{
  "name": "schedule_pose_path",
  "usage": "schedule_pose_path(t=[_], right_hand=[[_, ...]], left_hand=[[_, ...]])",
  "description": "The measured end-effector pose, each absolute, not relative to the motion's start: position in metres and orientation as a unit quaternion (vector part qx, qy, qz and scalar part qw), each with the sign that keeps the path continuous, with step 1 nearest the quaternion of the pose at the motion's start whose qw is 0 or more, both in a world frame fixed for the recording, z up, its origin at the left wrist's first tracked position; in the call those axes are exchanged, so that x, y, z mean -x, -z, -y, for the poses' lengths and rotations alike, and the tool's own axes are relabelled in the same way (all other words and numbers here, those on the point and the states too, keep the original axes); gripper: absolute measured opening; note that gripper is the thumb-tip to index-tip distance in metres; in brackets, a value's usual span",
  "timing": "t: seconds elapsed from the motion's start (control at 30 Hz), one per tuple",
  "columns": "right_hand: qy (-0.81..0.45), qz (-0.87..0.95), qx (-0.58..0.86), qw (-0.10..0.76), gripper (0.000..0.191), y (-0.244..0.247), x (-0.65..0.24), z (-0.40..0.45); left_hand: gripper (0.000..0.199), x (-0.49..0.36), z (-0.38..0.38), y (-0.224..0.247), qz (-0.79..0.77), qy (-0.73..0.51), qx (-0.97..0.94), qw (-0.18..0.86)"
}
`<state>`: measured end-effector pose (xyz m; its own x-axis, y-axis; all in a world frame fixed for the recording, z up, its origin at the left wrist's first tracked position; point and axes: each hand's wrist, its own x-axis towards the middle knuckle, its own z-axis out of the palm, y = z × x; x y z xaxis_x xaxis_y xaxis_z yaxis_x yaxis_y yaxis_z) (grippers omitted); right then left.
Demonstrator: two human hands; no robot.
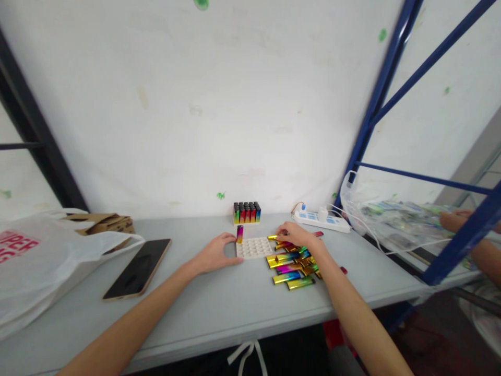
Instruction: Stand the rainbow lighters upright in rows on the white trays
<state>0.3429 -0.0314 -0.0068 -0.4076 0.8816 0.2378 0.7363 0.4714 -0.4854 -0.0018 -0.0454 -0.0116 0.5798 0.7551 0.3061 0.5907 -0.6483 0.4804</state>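
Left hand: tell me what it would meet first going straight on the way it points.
Most likely the white tray, its left edge right beside the left hand; the upright lighter at that edge is close too, so first contact is uncertain.

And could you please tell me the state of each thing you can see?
White tray: one lighter upright at its back-left corner
Loose lighters: lying heaped
Lighters by the wall: upright, in rows
Phone: flat, screen dark
Power strip: plugs inserted, power unclear
Printed bag: crumpled, contents unclear
Left hand: open, at the tray's left side
Right hand: over the heap, grip unclear
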Motion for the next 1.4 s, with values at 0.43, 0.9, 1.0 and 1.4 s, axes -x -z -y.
schedule_pose_path(t=[0.43,0.9,1.0,1.4], right_hand=[[-0.196,0.697,0.480,0.496,0.037,-0.011,-0.297,0.039],[-0.491,0.562,0.414,0.521,0.059,-0.012,-0.248,0.060],[-0.470,0.545,0.449,0.529,0.064,-0.008,-0.244,0.059],[-0.306,0.624,0.514,0.503,0.050,0.005,-0.235,0.057]], left_hand=[[0.062,0.002,0.043,0.013,-0.379,-0.250,-0.876,0.162],[0.060,0.002,0.043,0.016,-0.373,-0.247,-0.879,0.163],[0.060,0.002,0.043,0.015,-0.372,-0.248,-0.880,0.161],[0.060,0.000,0.044,0.014,-0.376,-0.241,-0.881,0.159]])
